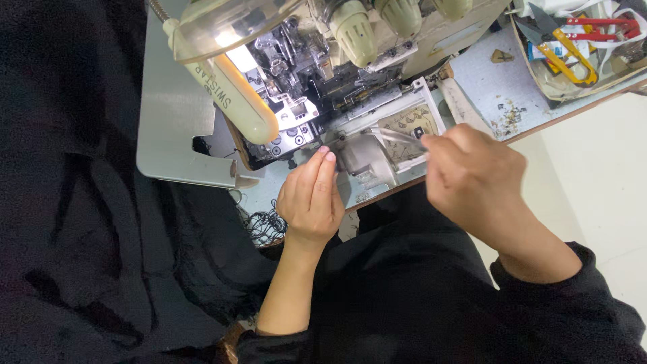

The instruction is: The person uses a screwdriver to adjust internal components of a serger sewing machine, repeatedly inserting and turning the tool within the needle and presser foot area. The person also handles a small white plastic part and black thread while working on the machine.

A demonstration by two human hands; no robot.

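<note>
Tweezers (402,138), thin and silvery, sit pinched in the right hand (472,178), tips pointing left toward the open looper area of the cream overlock machine (350,87). The left hand (311,199) has fingers pressed together, fingertips touching the machine's grey lower cover (367,158). Black fabric (74,202) lies left.

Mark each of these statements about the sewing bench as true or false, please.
1. The right hand holds slim metal tweezers. True.
2. The left hand grips a pair of scissors. False: its fingertips are at the sewing machine, by its open front, holding no tool.
3. Black fabric lies to the left of the machine. True.
4. The yellow-handled snips lie on the floor. False: they rest in a tray on the table, upper right.
</note>
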